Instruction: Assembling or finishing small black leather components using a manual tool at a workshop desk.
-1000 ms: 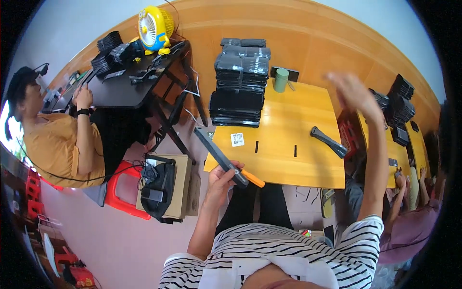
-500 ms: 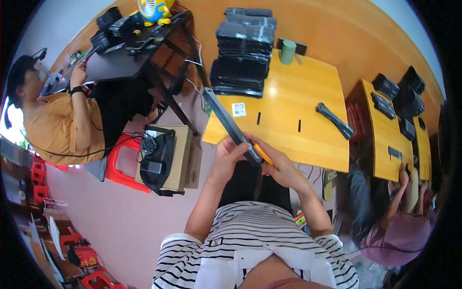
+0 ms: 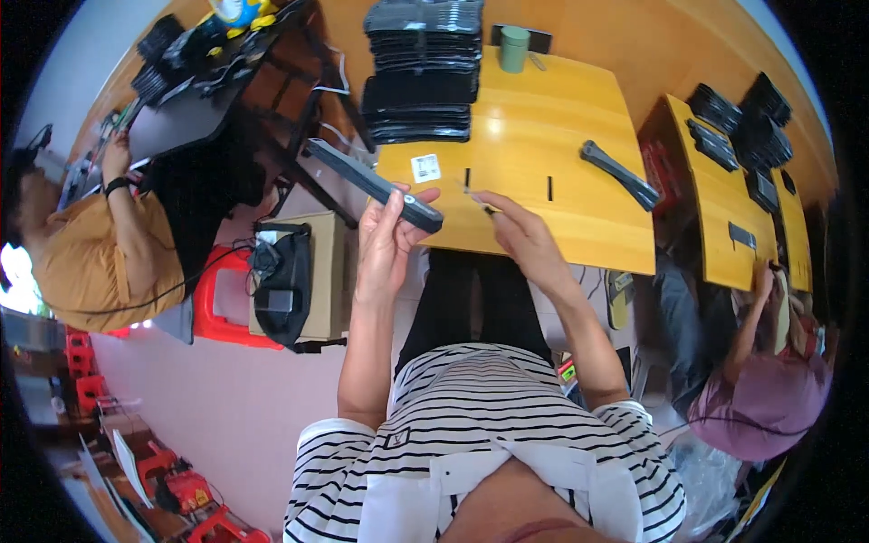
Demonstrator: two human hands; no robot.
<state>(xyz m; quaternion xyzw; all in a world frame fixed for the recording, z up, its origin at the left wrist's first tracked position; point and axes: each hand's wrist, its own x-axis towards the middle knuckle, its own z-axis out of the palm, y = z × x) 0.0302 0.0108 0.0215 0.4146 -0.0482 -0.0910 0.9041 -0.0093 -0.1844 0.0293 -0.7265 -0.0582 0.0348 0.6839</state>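
My left hand (image 3: pixel 385 240) is closed around one end of a long, narrow dark grey plastic bar (image 3: pixel 362 181), which slants up to the left over the near left table edge. Farther right, my right hand (image 3: pixel 529 244) has its fingers pinched on a slim knife-like tool (image 3: pixel 474 196). Its thin tip points left over the table, while its handle is hidden in the hand. The two hands are apart. Beneath them is the yellow wooden table (image 3: pixel 516 226), with a white printed label (image 3: pixel 424 167) and two short black strips lying on it.
A tall stack of black plastic-wrapped parts (image 3: pixel 421 90) stands at the table's back left, beside a green canister (image 3: pixel 514 50). Dark long parts (image 3: pixel 620 175) lie at the right. One person sits left beside a red stool (image 3: pixel 222 303) and carton; others work at right.
My hands have moved apart; the right has drawn away from the bar with the tool, whose orange handle showed before. The bar now lies flatter, farther left. The whole view has shifted.
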